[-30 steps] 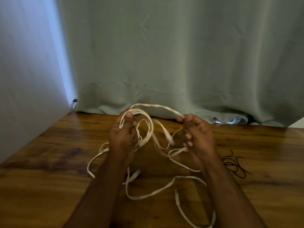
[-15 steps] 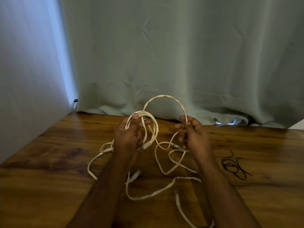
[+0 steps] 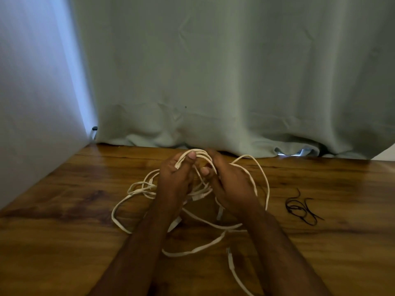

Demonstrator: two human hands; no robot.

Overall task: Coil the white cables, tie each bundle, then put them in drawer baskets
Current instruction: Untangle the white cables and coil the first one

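Above the wooden table (image 3: pixel 64 242), both hands meet at the top of the white cable (image 3: pixel 261 180) coil. The left hand (image 3: pixel 174 178) grips several gathered loops, its thumb pressed over the strands. The right hand (image 3: pixel 229 184) is curled round the same bundle just beside it, fingers touching the left hand's. From the grip the cable arcs out past the right hand and falls in loose loops onto the table on both sides of the wrists, one free end trailing toward the table's near edge. Half a second ago the hands were apart with a tall loop standing between them; now they are together and that loop is laid into the bundle. Two hands show; how many separate white cables, I cannot tell. One small black cord (image 3: pixel 300 208) lies on the table, well right of the cable
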